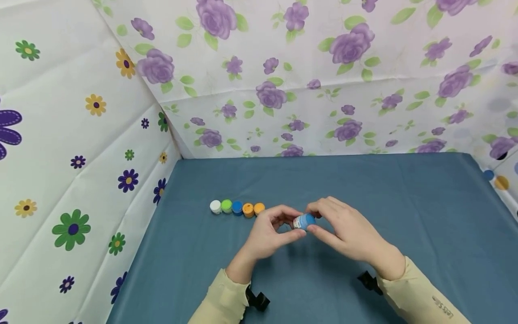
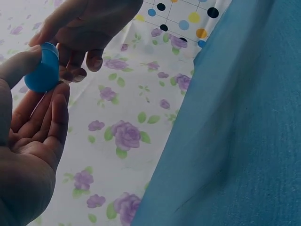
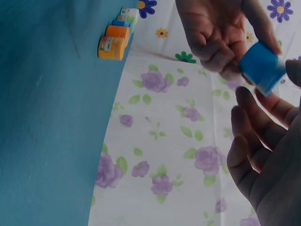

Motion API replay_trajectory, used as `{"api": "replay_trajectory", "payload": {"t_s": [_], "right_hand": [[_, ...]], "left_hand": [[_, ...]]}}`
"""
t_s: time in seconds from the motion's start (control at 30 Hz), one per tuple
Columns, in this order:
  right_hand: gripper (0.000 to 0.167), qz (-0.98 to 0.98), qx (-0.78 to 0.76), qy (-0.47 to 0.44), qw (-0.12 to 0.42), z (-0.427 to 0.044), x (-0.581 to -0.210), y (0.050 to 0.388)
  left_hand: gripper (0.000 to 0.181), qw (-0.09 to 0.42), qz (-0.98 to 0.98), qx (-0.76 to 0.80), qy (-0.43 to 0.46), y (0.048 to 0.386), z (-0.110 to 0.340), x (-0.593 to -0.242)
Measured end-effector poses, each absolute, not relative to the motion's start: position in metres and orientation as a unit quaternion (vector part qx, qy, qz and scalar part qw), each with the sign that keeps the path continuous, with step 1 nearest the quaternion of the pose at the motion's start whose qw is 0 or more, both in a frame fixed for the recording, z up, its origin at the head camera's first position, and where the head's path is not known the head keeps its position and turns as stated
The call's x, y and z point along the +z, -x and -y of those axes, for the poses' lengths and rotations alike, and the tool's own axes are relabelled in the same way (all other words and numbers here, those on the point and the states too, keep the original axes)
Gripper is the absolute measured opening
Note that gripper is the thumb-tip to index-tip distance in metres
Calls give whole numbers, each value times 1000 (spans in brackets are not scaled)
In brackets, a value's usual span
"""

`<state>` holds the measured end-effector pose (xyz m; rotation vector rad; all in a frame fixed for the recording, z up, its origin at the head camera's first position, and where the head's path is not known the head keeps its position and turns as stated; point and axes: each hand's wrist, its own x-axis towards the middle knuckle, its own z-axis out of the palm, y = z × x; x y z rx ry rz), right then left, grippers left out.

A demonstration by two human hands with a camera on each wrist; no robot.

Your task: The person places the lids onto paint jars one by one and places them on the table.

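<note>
A small blue paint jar with a darker blue lid is held above the table, tilted on its side. My left hand grips the jar's body between thumb and fingers; a pale label shows there. From the other side, my right hand pinches the lid with thumb and fingertips. The left wrist view shows the jar between both hands, partly covered by the left thumb. To the left on the table stands a row of similar jars: white, green, blue and two orange ones.
A blue-grey cloth covers the table. Behind it hangs a white sheet with purple roses, and at the left a sheet with coloured daisies. A black strap mount sits at the left wrist, another at the right.
</note>
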<state>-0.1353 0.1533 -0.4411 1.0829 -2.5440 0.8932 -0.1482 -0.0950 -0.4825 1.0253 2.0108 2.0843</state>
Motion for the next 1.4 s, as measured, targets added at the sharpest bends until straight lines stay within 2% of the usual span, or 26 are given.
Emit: {"api": "replay_trajectory", "payload": {"t_s": [0.2,0.33,0.8,0.9,1.0,1.13,1.23,1.4], "right_hand": [[24,885,283,-343,138,-144,-440,132],[25,891,275,-332,140,-139,-439,129],[28,895,277,-316,146,-142,-446,126],[34,894,282,-319,137,-144,-444,128],[47,901,286,-306,115,-147,-440,129],[62,911,299,-269,90,-154,-435,130],[66,917,303,-246,86,-163,-433,131],[66,922,301,-230,80,-175,-432,132]], "left_hand": [[23,-10,-656,675,-337,149,92,-482],[21,-29,-655,677,-334,148,90,-484],[27,-29,-677,672,-299,144,86,-488],[32,-9,-696,656,-290,145,88,-484],[38,14,-723,632,-277,146,89,-482],[36,22,-761,601,-243,148,92,-481],[33,8,-799,563,-209,151,96,-481],[41,-39,-876,445,-183,161,103,-482]]}}
